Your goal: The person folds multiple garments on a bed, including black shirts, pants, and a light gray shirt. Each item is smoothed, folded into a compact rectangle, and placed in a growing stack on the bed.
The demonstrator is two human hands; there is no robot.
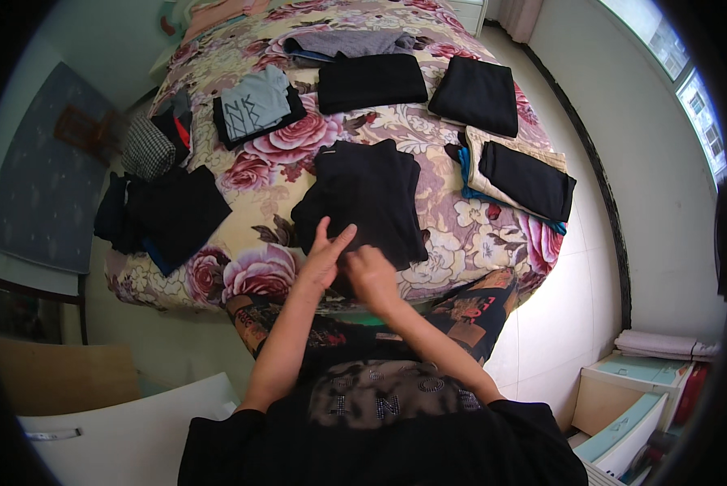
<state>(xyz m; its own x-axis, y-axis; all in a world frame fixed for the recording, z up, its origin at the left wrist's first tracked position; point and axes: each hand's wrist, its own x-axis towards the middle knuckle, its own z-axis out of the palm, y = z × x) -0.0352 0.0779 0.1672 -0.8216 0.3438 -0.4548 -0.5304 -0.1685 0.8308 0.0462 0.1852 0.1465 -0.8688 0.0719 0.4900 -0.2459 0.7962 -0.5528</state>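
Observation:
A black garment (363, 188) lies roughly folded on the bed before me, its layers slightly offset at the right. At its near left edge is my left hand (322, 261), thumb and one finger spread apart, with no cloth visible between them. Close beside it, my right hand (371, 276) is curled over the garment's near edge and blurred. Whether its fingers pinch the cloth is hidden. Both hands are just above my lap, where my dark patterned trousers (473, 310) show.
Around the garment on the floral bedspread (266, 267) lie black folded clothes (372, 82), a grey printed shirt (257, 100), a stack with beige cloth (479, 164), and a dark pile (178, 206) at left. An open drawer (625, 431) stands at lower right, a white cabinet panel (138, 419) lower left.

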